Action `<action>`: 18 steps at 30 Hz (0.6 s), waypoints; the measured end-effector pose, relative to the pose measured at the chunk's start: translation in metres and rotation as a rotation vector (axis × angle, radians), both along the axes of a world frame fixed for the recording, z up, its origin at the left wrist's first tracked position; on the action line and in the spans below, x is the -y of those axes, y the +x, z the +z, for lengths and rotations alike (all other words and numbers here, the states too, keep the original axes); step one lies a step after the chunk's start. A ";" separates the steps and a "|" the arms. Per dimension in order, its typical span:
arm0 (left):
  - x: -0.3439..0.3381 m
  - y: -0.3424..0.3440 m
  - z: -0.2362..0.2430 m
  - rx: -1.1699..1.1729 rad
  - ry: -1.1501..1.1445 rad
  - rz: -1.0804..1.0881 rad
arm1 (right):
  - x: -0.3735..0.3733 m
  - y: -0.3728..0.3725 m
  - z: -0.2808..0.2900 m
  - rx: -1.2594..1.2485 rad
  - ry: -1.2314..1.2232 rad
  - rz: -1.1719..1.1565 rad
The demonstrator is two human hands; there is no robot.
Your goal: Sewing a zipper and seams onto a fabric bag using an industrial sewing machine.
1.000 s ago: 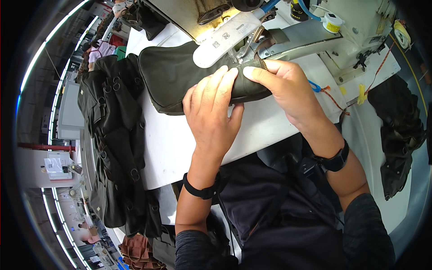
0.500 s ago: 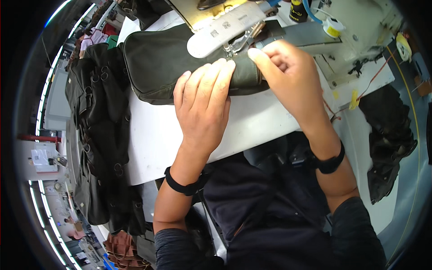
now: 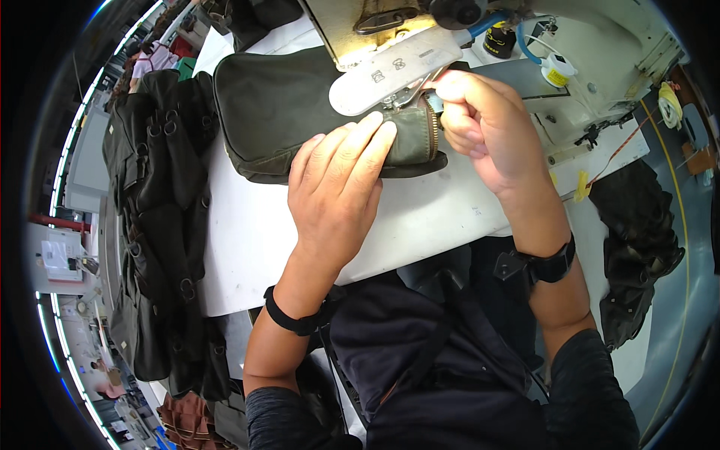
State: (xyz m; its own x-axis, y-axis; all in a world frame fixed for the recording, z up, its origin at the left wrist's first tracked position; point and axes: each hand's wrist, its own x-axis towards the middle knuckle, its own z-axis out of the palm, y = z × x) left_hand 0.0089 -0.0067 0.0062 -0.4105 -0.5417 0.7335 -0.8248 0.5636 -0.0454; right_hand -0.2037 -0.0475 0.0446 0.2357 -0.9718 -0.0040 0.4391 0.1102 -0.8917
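A dark olive fabric pouch lies under the white arm of a sewing machine, with a brass zipper at its right end. My left hand presses on the pouch's front part, fingers laid along it, fingertips just below the presser foot. My right hand is raised beside the zipper end, right of the needle area, fingers curled and thumb and index closed together; what they hold, if anything, is too small to make out.
Dark bags with rings pile along the white tabletop's left; another dark pile lies right. A black can and small white container stand behind. Brown bags lie lower left; a person is far left.
My right hand has left its grip on the pouch's end and moved up toward the needle area, fingers curled, uncovering the zipper. My left hand stays pressed on the pouch. The view has shifted slightly.
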 end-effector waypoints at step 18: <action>0.005 0.004 0.006 0.031 0.007 -0.062 | -0.009 0.010 -0.021 -0.798 -0.971 -0.466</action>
